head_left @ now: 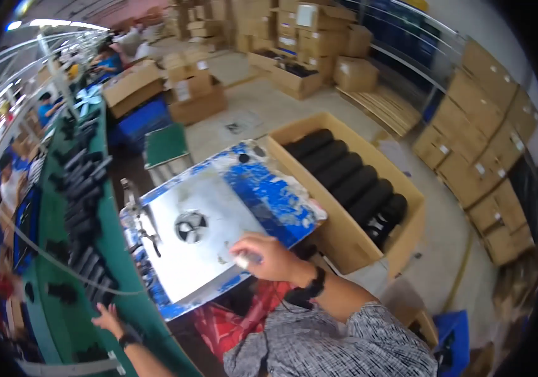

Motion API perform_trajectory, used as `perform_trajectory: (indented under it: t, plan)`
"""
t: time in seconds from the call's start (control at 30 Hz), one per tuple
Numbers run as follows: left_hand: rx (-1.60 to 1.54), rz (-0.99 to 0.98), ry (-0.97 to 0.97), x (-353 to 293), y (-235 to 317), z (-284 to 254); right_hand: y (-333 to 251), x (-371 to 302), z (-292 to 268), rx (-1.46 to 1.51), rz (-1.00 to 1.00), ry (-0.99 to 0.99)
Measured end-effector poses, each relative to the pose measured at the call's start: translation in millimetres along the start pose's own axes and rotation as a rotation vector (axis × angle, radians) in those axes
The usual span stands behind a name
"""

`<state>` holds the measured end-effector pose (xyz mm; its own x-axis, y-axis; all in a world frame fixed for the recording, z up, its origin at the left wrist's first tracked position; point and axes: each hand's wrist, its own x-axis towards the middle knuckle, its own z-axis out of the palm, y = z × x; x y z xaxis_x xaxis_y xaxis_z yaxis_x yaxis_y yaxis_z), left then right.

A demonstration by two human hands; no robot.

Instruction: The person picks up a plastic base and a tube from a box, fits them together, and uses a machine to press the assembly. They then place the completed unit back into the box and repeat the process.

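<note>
My right hand is curled closed above the near right corner of a flat metal plate. A small whitish piece shows at its fingers; its kind is not clear. The plate has a round opening with a spoked insert and lies on a blue worktop with worn paint. A metal toggle clamp stands along the plate's left side. My left hand reaches over the green conveyor belt, fingers spread, close to a row of black parts.
An open cardboard box with several black cylinders stands right of the worktop. A green-topped stool is beyond it. Stacked cartons line the right side, and a blue crate sits low right. Other people work along the belt.
</note>
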<state>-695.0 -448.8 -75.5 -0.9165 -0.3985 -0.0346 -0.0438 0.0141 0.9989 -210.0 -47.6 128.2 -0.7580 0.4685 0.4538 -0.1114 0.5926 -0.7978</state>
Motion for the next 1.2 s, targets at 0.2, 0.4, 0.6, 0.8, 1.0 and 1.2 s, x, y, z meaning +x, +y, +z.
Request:
perform_trajectory:
  t: [0.2, 0.4, 0.6, 0.8, 1.0, 1.2]
  plan:
    - [-0.071, 0.47, -0.568, -262, 190, 3, 115, -142, -234, -0.804, 0.477, 0.407]
    - [-0.214, 0.759, -1.959, -438, 315, 25, 195, -212, -323, -1.143, 1.284, -0.211]
    - [-0.805, 0.638, -2.765, -526, 368, 64, 182, -205, -301, -0.962, 1.357, -0.705]
    - [-0.942, 0.496, -2.745, -514, 344, 54, 257, -276, -331, -0.956, 1.466, -0.847]
    - [-0.882, 0.142, -2.618, -474, 324, 29, 251, -254, -315, -0.883, 1.635, -0.811]
    - [-0.894, -0.249, -2.72, -502, 338, 36, 243, -264, -326, -0.899, 1.434, -0.881]
